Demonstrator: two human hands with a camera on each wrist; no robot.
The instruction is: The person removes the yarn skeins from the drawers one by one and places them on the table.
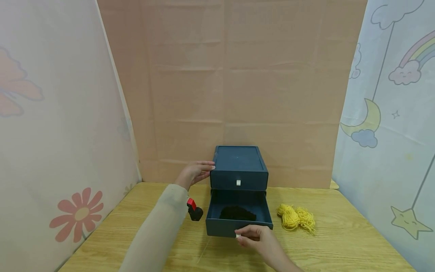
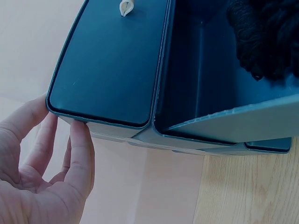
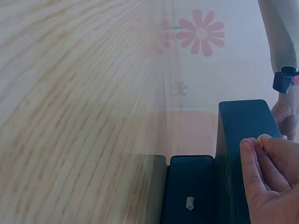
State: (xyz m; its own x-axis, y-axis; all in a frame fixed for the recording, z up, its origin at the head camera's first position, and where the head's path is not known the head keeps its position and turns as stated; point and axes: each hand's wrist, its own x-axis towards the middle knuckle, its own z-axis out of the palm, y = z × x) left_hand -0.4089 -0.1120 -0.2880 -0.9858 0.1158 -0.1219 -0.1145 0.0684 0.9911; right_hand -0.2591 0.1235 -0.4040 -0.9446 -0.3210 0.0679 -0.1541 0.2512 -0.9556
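Observation:
A dark blue drawer cabinet [image 1: 241, 158] stands at the table's middle with one drawer [image 1: 224, 228] pulled out under the shut top drawer. Inside lies a bundle of black yarn [image 1: 238, 213]. With thumb and fingers, my right hand [image 1: 256, 240] pinches the small white knob [image 1: 238, 235] on that drawer's front. In the right wrist view the fingertips cover most of the knob. My left hand [image 1: 196, 173] touches the cabinet's upper left side. Its extended fingers [image 2: 80, 154] lie along the casing's edge in the left wrist view.
Two yellow yarn bundles [image 1: 296, 218] lie right of the cabinet on the wooden table [image 1: 326, 245]. Below the pulled-out drawer, another shut drawer [image 3: 189, 182] with a white knob shows in the right wrist view. A brown backdrop [image 1: 238, 83] hangs behind; patterned sheets flank both sides.

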